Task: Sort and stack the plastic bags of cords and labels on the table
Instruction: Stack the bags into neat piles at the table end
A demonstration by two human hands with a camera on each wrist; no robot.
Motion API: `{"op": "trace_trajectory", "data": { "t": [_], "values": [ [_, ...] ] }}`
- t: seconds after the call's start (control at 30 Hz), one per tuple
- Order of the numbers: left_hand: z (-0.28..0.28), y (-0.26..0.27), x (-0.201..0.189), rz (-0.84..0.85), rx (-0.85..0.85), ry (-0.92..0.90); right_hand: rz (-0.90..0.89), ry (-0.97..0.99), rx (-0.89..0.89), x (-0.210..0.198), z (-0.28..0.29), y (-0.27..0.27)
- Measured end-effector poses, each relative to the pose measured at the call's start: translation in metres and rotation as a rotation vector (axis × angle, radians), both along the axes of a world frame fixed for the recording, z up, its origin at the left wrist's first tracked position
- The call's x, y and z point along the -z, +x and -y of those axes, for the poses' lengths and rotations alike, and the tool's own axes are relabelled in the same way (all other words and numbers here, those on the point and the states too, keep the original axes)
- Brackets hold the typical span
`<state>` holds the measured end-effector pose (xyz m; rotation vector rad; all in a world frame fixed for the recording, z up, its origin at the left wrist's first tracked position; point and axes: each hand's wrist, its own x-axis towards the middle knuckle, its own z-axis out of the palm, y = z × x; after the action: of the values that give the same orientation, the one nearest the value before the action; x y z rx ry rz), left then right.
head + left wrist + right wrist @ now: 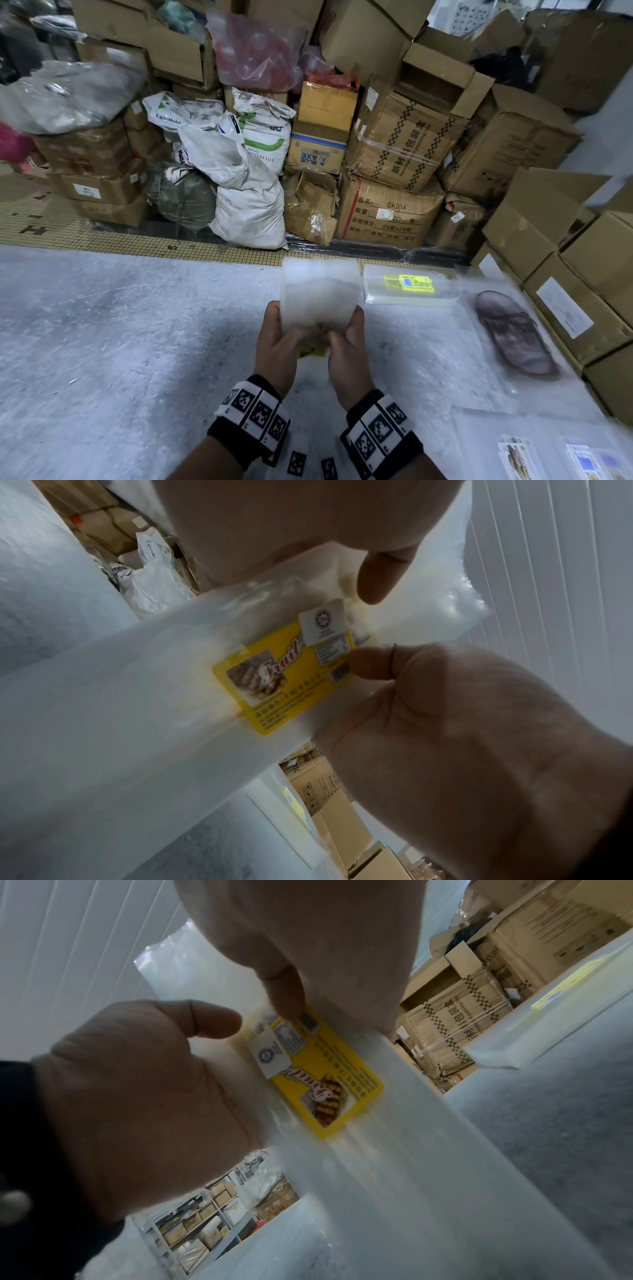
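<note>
Gripping one bundle of plastic bags (320, 294) upright above the table (137, 325), left hand (275, 342) and right hand (347, 346) pinch its lower end; the stack (407, 289) lies at two o'clock, nearer the right hand.

We read "Frui…" in white script on the yellow label (284, 674) inside the clear bag (120, 723), its end hidden under a white sticker beside the left thumb (371, 664); the small print and barcode there are illegible. Well beyond the fingertips, a white sack (178, 114) reads "ExxonMobil", a blue-and-yellow carton (317, 154) reads "BLUE AXE" upside down, a brown carton (388, 214) reads "CH204" and "25套×24", and a strapped carton (407, 144) carries "包装盒".
</note>
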<state>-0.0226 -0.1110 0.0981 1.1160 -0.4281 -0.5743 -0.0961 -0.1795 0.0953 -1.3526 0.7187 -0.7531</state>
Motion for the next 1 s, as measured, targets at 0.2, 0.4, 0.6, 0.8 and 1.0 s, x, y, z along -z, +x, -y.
{"op": "trace_trajectory", "data": {
  "t": [0.2, 0.4, 0.6, 0.8, 1.0],
  "values": [
    [-0.003, 0.001, 0.008, 0.008, -0.008, -0.004, -0.003, 0.018, -0.007, 0.001, 0.0, 0.0],
    [-0.002, 0.0, 0.001, 0.058, 0.016, -0.003, 0.072, 0.015, -0.025, -0.009, 0.0, 0.0],
    [-0.005, 0.002, -0.008, 0.069, 0.021, -0.041, 0.114, -0.027, -0.098, -0.019, 0.003, -0.004],
    [-0.01, 0.0, -0.004, 0.066, 0.023, -0.05, 0.082, -0.018, -0.137, -0.01, -0.002, -0.006],
    [-0.004, 0.011, 0.013, 0.024, -0.013, 0.037, 0.034, -0.019, -0.126, 0.003, 0.006, -0.007]
  ]
}}
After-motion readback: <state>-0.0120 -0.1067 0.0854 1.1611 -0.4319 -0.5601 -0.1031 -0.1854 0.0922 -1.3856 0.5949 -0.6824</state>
